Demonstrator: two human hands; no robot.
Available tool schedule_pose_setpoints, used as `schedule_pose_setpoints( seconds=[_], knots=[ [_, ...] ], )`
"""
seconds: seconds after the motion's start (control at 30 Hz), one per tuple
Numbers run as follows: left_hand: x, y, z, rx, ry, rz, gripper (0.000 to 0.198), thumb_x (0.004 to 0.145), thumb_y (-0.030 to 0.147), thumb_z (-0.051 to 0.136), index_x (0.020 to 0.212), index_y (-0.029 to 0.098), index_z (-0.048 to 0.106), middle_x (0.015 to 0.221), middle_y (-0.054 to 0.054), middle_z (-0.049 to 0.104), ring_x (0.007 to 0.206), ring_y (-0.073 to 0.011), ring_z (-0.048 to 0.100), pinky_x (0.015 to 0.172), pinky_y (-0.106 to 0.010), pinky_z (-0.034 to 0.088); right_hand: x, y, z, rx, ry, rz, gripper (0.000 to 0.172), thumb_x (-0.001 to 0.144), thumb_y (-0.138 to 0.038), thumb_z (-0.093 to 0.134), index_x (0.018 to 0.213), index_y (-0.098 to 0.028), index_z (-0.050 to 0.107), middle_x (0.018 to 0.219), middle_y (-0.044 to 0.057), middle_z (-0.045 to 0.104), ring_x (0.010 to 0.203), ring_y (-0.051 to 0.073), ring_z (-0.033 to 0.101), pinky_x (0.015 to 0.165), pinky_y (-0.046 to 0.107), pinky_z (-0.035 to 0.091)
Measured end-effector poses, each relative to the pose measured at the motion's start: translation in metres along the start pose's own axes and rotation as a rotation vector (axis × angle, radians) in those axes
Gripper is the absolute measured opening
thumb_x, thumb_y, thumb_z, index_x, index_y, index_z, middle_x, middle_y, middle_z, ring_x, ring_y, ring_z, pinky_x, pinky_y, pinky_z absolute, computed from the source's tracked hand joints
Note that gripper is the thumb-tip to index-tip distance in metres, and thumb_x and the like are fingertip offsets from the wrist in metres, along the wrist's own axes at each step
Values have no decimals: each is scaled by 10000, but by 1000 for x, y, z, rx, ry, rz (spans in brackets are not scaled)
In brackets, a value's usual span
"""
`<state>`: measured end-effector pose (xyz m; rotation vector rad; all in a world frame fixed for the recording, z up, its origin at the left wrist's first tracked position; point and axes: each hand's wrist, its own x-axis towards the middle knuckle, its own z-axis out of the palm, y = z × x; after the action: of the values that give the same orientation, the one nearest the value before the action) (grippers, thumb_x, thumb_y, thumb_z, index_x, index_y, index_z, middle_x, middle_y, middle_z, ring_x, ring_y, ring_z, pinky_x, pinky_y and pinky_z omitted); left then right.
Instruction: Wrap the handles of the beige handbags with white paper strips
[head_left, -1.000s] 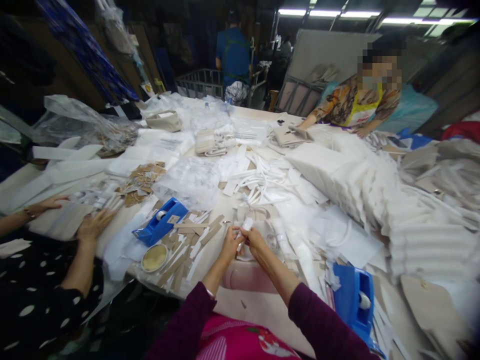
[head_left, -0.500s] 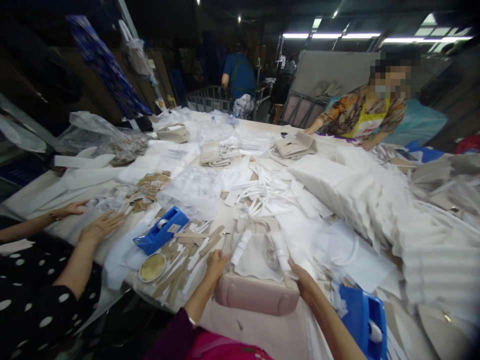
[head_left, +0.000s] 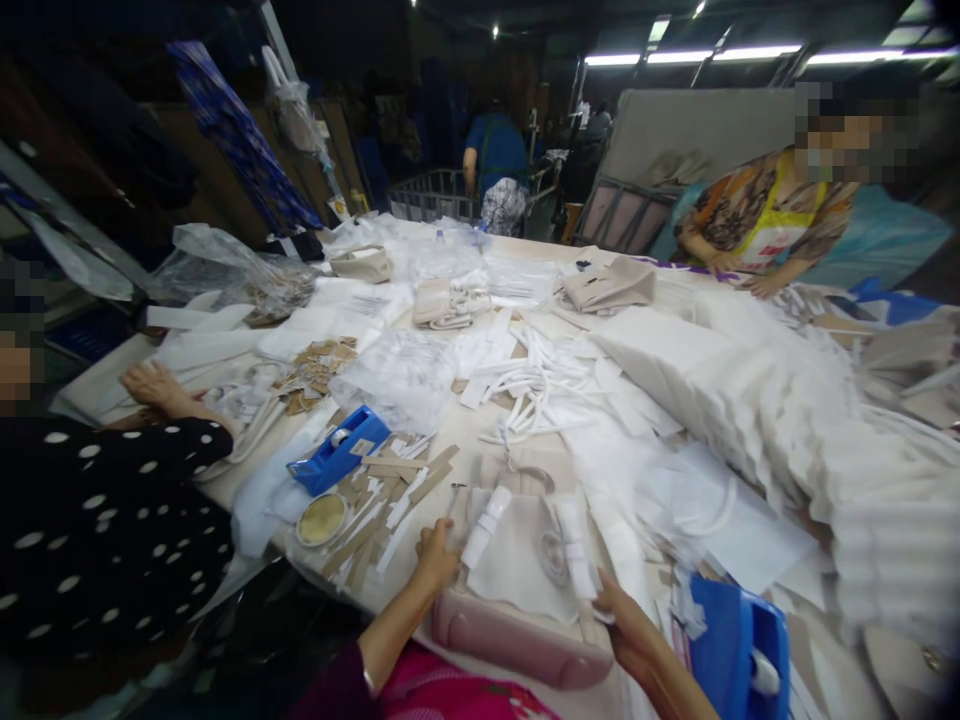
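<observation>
A pale beige handbag [head_left: 525,640] with a pinkish base lies on the table close to my body, its base facing me. On its upper side are a sheet of white wrapping, two white-wrapped strap ends and a clear coiled piece [head_left: 553,557]. My left hand [head_left: 439,558] is closed at the bag's left side, the fingers curled against it. At the right side my right hand [head_left: 628,618] grips the bag's edge, thumb and fingers partly hidden. The bag's handle [head_left: 534,474] points away from me.
Blue tape dispensers stand left [head_left: 341,450] and right [head_left: 739,640]. Beside the left one are a round tin [head_left: 321,520] and cardboard strips [head_left: 397,490]. White foam sheets [head_left: 712,390] pile up at right. A co-worker in polka dots [head_left: 97,520] is at left, another person [head_left: 765,215] across the table.
The bag has come slightly toward me, with both hands staying at its sides. The view has shifted left. The polka-dot co-worker has leaned in and drawn the hands together.
</observation>
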<state>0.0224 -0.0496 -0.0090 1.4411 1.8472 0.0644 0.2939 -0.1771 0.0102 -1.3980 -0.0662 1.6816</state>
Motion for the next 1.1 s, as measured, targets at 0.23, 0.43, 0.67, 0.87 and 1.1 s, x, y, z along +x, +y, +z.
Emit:
schedule_pose_setpoints(
  seconds=[0.23, 0.43, 0.67, 0.87, 1.1],
  knots=[
    [-12, -3, -12, -76, 77, 162, 373, 745, 83, 507, 1101, 192, 535, 1154, -82, 522, 1092, -187, 518, 959, -283, 395, 18, 10, -34, -570, 338, -198, 359, 496, -376, 638, 830, -248, 602, 819, 100, 659, 886, 347, 648, 853, 493, 488],
    [14, 76, -16, -105, 126, 698, 523, 745, 89, 515, 1250, 204, 441, 1292, -93, 449, 1222, -209, 418, 1018, -348, 383, 59, -46, 15, -907, 362, -777, 500, 696, -395, 491, 1138, -175, 569, 1172, 147, 576, 1044, 288, 562, 898, 452, 466],
    [23, 120, 2, 163, 78, 845, 355, 771, 183, 609, 1111, 272, 566, 1330, -50, 436, 1156, -266, 433, 952, -422, 395, 92, -69, 81, -846, 97, -751, 403, 686, -292, 573, 1073, -185, 602, 1094, 75, 636, 1030, 235, 558, 968, 388, 395],
    [29, 115, -2, 249, 93, 815, 182, 803, 253, 601, 984, 233, 594, 1230, -64, 466, 1087, -240, 468, 897, -364, 409, 109, -65, 83, -771, 44, -687, 244, 709, -343, 534, 848, -167, 628, 800, 27, 631, 775, 193, 556, 768, 311, 442],
    [18, 119, 5, 414, 118, 457, 177, 825, 304, 520, 971, 237, 595, 1076, -75, 571, 1048, -248, 524, 860, -373, 398, 118, -52, 78, -662, 38, -708, 235, 697, -359, 554, 830, -174, 614, 789, 12, 608, 771, 180, 526, 717, 276, 420]
  ],
)
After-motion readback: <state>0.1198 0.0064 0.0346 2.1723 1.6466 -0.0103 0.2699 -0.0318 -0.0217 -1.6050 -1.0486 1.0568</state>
